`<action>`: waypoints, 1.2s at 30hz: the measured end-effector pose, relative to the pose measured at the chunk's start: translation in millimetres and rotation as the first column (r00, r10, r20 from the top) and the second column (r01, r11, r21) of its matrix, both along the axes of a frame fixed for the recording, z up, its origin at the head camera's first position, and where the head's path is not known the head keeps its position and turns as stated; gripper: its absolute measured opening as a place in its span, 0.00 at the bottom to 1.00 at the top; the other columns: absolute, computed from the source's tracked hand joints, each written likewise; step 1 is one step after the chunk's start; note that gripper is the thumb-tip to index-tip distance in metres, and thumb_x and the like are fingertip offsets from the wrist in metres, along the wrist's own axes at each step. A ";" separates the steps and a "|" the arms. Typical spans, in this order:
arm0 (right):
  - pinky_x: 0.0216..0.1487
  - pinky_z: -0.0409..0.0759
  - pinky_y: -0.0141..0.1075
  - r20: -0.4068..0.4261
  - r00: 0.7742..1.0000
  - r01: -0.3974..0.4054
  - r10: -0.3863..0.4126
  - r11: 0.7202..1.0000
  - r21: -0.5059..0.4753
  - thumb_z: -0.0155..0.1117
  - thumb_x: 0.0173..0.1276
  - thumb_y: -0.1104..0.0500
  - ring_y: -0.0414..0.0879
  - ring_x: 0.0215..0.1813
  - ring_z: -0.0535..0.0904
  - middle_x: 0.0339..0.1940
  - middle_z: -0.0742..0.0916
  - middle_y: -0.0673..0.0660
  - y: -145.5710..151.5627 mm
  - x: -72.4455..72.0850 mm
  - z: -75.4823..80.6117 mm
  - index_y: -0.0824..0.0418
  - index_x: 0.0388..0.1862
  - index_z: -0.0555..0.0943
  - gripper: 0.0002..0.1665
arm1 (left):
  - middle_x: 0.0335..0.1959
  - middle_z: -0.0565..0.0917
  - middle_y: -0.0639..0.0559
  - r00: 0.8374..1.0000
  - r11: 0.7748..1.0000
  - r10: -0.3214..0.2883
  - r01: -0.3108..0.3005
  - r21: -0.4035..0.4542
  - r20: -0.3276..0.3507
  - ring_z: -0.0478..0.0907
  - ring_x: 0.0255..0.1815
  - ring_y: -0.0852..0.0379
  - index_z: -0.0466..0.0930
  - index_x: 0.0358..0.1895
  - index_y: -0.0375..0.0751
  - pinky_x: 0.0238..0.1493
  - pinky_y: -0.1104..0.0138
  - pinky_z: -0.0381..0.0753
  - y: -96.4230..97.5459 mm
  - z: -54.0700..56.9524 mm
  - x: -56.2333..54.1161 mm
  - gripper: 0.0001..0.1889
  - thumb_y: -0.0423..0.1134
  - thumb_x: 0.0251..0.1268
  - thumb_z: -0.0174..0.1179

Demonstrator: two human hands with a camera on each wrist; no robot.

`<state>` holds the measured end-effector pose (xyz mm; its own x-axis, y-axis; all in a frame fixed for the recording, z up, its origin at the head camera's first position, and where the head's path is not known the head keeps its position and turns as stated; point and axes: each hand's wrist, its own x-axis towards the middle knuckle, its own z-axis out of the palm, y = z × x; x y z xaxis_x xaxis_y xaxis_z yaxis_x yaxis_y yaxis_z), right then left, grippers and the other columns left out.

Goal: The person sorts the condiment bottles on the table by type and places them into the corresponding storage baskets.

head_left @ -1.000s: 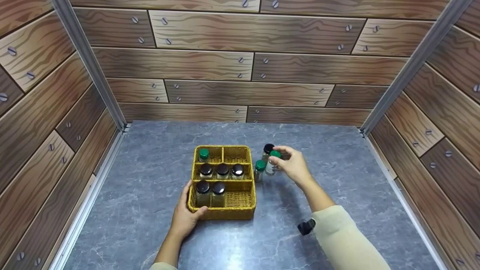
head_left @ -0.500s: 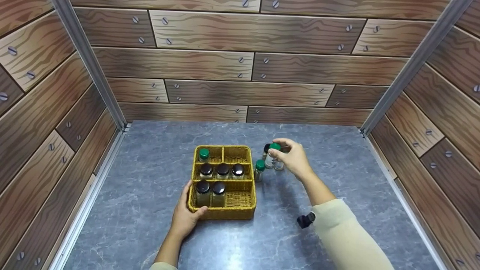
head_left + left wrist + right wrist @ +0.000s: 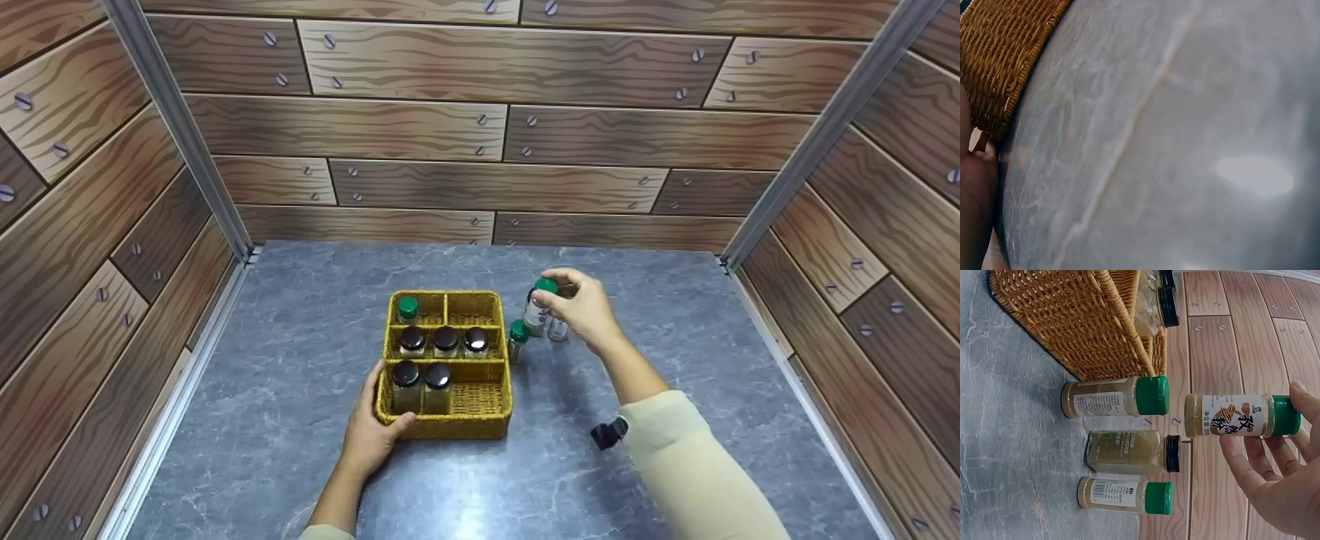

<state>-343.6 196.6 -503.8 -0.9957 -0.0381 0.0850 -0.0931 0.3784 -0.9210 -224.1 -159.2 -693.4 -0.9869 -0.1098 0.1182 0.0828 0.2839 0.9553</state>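
Observation:
My left hand (image 3: 369, 436) grips the front left corner of a yellow woven basket (image 3: 457, 429), thumb over its front rim. Above the table, to the basket's right, my right hand (image 3: 589, 315) pinches a spice shaker bottle (image 3: 1233, 415) by its green cap. The bottle has a white label and brownish powder inside. On the table below stand a green-capped shaker bottle (image 3: 1103, 398) beside the basket, a black-capped cumin powder jar (image 3: 1126, 451) and another green-capped shaker (image 3: 1114, 491). In the head view, the held bottle and my hand partly hide these last two.
Several black-capped jars (image 3: 445, 341) stand in the basket's middle and front compartments. A green-capped bottle (image 3: 408, 309) stands in its back left compartment. Wood-patterned walls (image 3: 420, 184) enclose the grey marbled table (image 3: 300, 337).
My right hand has lifted the green-capped shaker bottle and moved slightly back and left. Another bottle behind it has come into view. My left hand and the basket stay still.

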 end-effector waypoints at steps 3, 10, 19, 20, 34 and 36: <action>0.43 0.90 0.31 0.002 1.000 -0.006 0.006 1.000 0.003 0.79 0.69 0.60 0.45 0.49 0.88 0.55 0.90 0.66 -3.0 -1.0 0.0 0.62 0.64 0.86 0.25 | 0.83 0.71 0.37 1.000 1.000 -0.001 0.001 0.004 0.003 0.71 0.80 0.35 0.57 0.88 0.54 0.80 0.41 0.68 0.1 0.2 0.0 0.58 0.46 0.55 0.83; 0.43 0.89 0.30 -0.029 0.999 -0.025 0.026 0.999 0.031 0.80 0.69 0.60 0.52 0.51 0.89 0.56 0.90 0.69 -12.3 -4.7 -0.8 0.65 0.62 0.86 0.25 | 0.82 0.71 0.35 1.000 1.000 -0.001 0.001 0.010 -0.020 0.72 0.79 0.34 0.57 0.88 0.51 0.79 0.40 0.68 -0.3 -0.9 0.3 0.58 0.44 0.55 0.83; 0.45 0.93 0.40 -0.015 0.997 -0.069 0.069 0.998 -0.010 0.79 0.69 0.61 0.46 0.48 0.88 0.55 0.89 0.67 -28.6 -4.9 -0.7 0.64 0.62 0.86 0.24 | 0.82 0.71 0.36 1.000 1.000 0.003 -0.003 0.006 -0.016 0.71 0.80 0.34 0.57 0.88 0.53 0.79 0.40 0.68 -0.6 -1.4 -0.2 0.58 0.44 0.55 0.83; 0.45 0.93 0.40 -0.014 0.997 -0.073 0.072 0.997 -0.012 0.79 0.69 0.61 0.46 0.48 0.88 0.55 0.89 0.66 -30.6 -5.0 -0.8 0.64 0.62 0.86 0.24 | 0.82 0.71 0.36 1.000 1.000 0.003 -0.002 0.003 -0.015 0.72 0.80 0.34 0.57 0.88 0.53 0.79 0.41 0.68 -0.7 -1.2 0.0 0.58 0.44 0.55 0.83; 0.45 0.91 0.35 -0.003 0.994 -0.109 0.109 0.994 -0.033 0.79 0.69 0.61 0.47 0.49 0.89 0.54 0.91 0.64 -63.8 -13.3 1.2 0.62 0.61 0.87 0.23 | 0.82 0.71 0.35 1.000 1.000 -0.002 0.002 0.019 -0.005 0.71 0.80 0.34 0.57 0.88 0.54 0.80 0.41 0.68 0.4 -1.4 -0.2 0.58 0.44 0.54 0.84; 0.47 0.91 0.36 -0.004 0.993 -0.122 0.121 0.992 -0.039 0.79 0.69 0.61 0.47 0.50 0.89 0.54 0.91 0.64 -69.8 -14.7 1.7 0.63 0.62 0.86 0.23 | 0.83 0.70 0.36 1.000 1.000 -0.001 0.000 0.031 0.004 0.71 0.80 0.34 0.57 0.88 0.55 0.81 0.41 0.67 0.1 -1.1 -0.4 0.58 0.44 0.54 0.83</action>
<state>-358.3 126.8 -502.1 -0.9837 -0.1554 0.0902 -0.1376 0.3282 -0.9345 -224.4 -159.1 -694.5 -0.9875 -0.1128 0.1103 0.0786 0.2542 0.9640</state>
